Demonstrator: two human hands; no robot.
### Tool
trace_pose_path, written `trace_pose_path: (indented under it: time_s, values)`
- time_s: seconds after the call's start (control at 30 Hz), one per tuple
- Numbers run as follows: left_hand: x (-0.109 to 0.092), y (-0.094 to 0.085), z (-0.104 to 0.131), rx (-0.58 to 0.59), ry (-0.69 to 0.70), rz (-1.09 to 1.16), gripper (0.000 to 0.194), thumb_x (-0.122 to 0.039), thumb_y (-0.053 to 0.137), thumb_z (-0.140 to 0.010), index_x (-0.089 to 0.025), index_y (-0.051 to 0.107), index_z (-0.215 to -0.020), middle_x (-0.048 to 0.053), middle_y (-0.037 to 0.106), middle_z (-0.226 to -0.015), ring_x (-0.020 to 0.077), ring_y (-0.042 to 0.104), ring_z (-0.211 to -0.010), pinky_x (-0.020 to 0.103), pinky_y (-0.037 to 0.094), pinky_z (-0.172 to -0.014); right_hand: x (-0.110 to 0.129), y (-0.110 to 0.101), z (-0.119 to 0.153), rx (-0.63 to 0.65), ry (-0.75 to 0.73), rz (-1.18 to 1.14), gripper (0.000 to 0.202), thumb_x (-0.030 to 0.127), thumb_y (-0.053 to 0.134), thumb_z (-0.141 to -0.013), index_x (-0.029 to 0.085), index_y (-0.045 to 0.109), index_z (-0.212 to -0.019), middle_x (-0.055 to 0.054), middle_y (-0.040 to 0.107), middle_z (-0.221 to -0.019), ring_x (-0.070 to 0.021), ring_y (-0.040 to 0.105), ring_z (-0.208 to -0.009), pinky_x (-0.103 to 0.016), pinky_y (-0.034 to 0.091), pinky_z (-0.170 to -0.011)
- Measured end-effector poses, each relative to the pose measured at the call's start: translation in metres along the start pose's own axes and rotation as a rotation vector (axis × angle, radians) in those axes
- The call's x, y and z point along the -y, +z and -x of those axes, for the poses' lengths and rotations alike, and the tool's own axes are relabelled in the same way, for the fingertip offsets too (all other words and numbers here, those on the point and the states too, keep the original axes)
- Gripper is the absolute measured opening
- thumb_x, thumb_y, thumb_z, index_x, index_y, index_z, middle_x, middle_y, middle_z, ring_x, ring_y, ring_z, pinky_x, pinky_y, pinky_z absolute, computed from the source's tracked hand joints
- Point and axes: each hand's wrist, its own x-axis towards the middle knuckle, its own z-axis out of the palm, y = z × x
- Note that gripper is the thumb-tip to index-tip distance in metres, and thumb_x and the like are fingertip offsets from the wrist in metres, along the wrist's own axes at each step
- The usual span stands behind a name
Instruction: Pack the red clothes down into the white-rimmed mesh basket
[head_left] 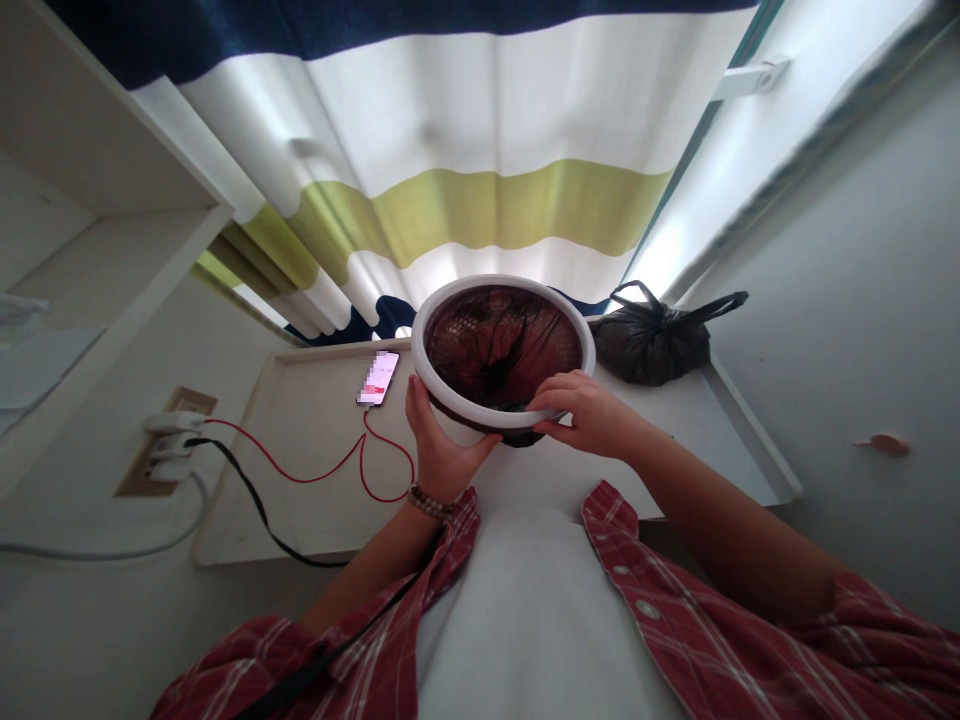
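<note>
A round trash can (421, 335) with a white rim is held up in front of me, its mouth tilted my way. Inside it a thin black trash bag (495, 350) lines the walls, and a mesh pattern shows through the film. My left hand (446, 450) supports the can from its lower left, thumb and fingers spread around the side below the rim. At the lower right of the rim, my right hand (581, 412) pinches the edge, fingers on top and thumb underneath. A bit of black film hangs below the rim between both hands.
A tied black plastic bag (656, 335) sits on the white table (262, 500) at the right. Left of the can lies a lit phone (377, 378) on a red cable (285, 478). Plugs fill a wall socket (169, 440). Behind hangs a striped curtain (487, 210).
</note>
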Motion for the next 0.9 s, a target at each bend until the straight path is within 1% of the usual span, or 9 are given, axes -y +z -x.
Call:
trace_pose_path:
  time_s: [0.17, 0.23, 0.3, 0.37, 0.43, 0.5, 0.63, 0.73, 0.9]
  values:
    - [-0.007, -0.006, -0.002, 0.025, 0.079, -0.036, 0.121, -0.048, 0.08, -0.063, -0.021, 0.002, -0.152, 0.022, 0.011, -0.156, 0.0383, 0.011, -0.145, 0.06, 0.018, -0.115, -0.002, 0.004, 0.0, 0.027, -0.022, 0.069, 0.018, 0.026, 0.065, -0.08, 0.021, 0.068, -0.097, -0.006, 0.067, -0.096, -0.0213, 0.057, -0.09, -0.036, 0.039, -0.081]
    - [-0.011, -0.01, -0.005, 0.058, 0.131, -0.067, 0.112, -0.049, 0.078, -0.065, -0.022, 0.011, -0.151, 0.021, 0.014, -0.156, 0.0388, 0.012, -0.145, 0.061, 0.02, -0.114, -0.003, 0.005, 0.001, 0.026, -0.025, 0.081, 0.017, 0.026, 0.066, -0.08, 0.021, 0.068, -0.096, -0.007, 0.066, -0.096, -0.0217, 0.056, -0.09, -0.036, 0.038, -0.081]
    - [-0.016, -0.014, -0.01, 0.103, 0.2, -0.107, 0.092, -0.05, 0.076, -0.067, -0.024, 0.033, -0.145, 0.017, 0.024, -0.154, 0.0398, 0.013, -0.145, 0.064, 0.018, -0.113, -0.003, 0.006, 0.001, 0.026, -0.021, 0.079, 0.017, 0.026, 0.066, -0.079, 0.022, 0.069, -0.096, -0.006, 0.066, -0.095, -0.0212, 0.056, -0.089, -0.035, 0.038, -0.08]
    - [-0.019, -0.018, -0.016, 0.161, 0.269, -0.139, 0.063, -0.048, 0.073, -0.071, -0.027, 0.055, -0.128, 0.011, 0.04, -0.147, 0.0394, 0.017, -0.144, 0.065, 0.014, -0.113, -0.004, 0.005, 0.002, 0.031, -0.015, 0.073, 0.017, 0.025, 0.066, -0.08, 0.022, 0.069, -0.096, -0.006, 0.066, -0.095, -0.0203, 0.057, -0.088, -0.035, 0.038, -0.08]
    - [-0.02, -0.019, -0.022, 0.24, 0.319, -0.149, 0.037, -0.043, 0.069, -0.076, -0.028, 0.066, -0.11, 0.007, 0.055, -0.133, 0.036, 0.028, -0.14, 0.064, 0.009, -0.114, -0.004, 0.005, 0.002, 0.042, -0.011, 0.069, 0.016, 0.024, 0.065, -0.08, 0.022, 0.069, -0.095, -0.005, 0.065, -0.095, -0.02, 0.057, -0.088, -0.035, 0.038, -0.081]
    - [-0.019, -0.019, -0.027, 0.332, 0.338, -0.152, 0.024, -0.04, 0.065, -0.08, -0.027, 0.069, -0.101, 0.005, 0.065, -0.117, 0.0315, 0.043, -0.131, 0.062, 0.006, -0.115, -0.004, 0.005, 0.001, 0.055, -0.008, 0.067, 0.016, 0.024, 0.065, -0.08, 0.022, 0.069, -0.095, -0.005, 0.066, -0.094, -0.0202, 0.058, -0.088, -0.035, 0.037, -0.081]
    - [-0.018, -0.016, -0.03, 0.413, 0.314, -0.189, 0.021, -0.042, 0.063, -0.081, -0.026, 0.07, -0.093, 0.004, 0.07, -0.096, 0.0277, 0.057, -0.107, 0.062, 0.005, -0.115, -0.003, 0.006, 0.0, 0.057, 0.0, 0.064, 0.015, 0.026, 0.066, -0.079, 0.022, 0.07, -0.093, -0.005, 0.066, -0.093, -0.0199, 0.058, -0.087, -0.035, 0.036, -0.08]
    - [-0.018, -0.015, -0.029, 0.396, 0.296, -0.205, 0.021, -0.044, 0.063, -0.08, -0.026, 0.07, -0.088, 0.003, 0.069, -0.089, 0.0258, 0.058, -0.096, 0.061, 0.008, -0.114, -0.002, 0.005, 0.0, 0.044, 0.006, 0.059, 0.015, 0.026, 0.068, -0.078, 0.022, 0.07, -0.092, -0.004, 0.066, -0.092, -0.0197, 0.058, -0.085, -0.035, 0.036, -0.081]
    - [-0.018, -0.015, -0.03, 0.386, 0.303, -0.183, 0.021, -0.044, 0.063, -0.081, -0.024, 0.068, -0.086, 0.003, 0.067, -0.084, 0.0249, 0.056, -0.091, 0.06, 0.01, -0.113, -0.001, 0.005, 0.0, 0.024, 0.019, 0.039, 0.015, 0.027, 0.068, -0.078, 0.022, 0.069, -0.092, -0.004, 0.066, -0.092, -0.0193, 0.057, -0.084, -0.035, 0.035, -0.08]
